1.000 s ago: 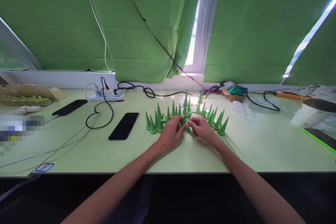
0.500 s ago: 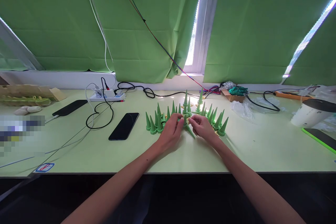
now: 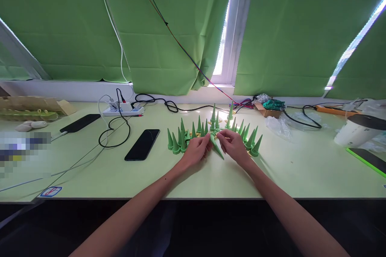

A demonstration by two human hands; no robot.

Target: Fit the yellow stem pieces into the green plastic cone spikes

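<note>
Both my hands meet in front of a cluster of green plastic cones. My left hand [image 3: 196, 149] is closed, thumb and fingers pinching the wide end of a green cone [image 3: 217, 148] that slants with its tip down to the right. My right hand [image 3: 234, 144] is pinched closed against the same wide end, where a bit of pale yellow shows. What its fingertips hold is mostly hidden. Upright cones stand in a left group [image 3: 175, 144] and a right group [image 3: 255, 147]. Taller stacked cones [image 3: 213, 117] rise just behind my hands.
A black phone [image 3: 142, 145] lies left of the cones, with a power strip [image 3: 123, 109] and looping cables behind it. To the right are a small cardboard box [image 3: 267, 110], plastic bags [image 3: 279, 125], a white cup-shaped container [image 3: 356, 129] and a green-edged phone [image 3: 369, 158].
My left hand has dropped slightly and turned, and more of the slanted cone shows between my hands. My right hand has hardly moved.
</note>
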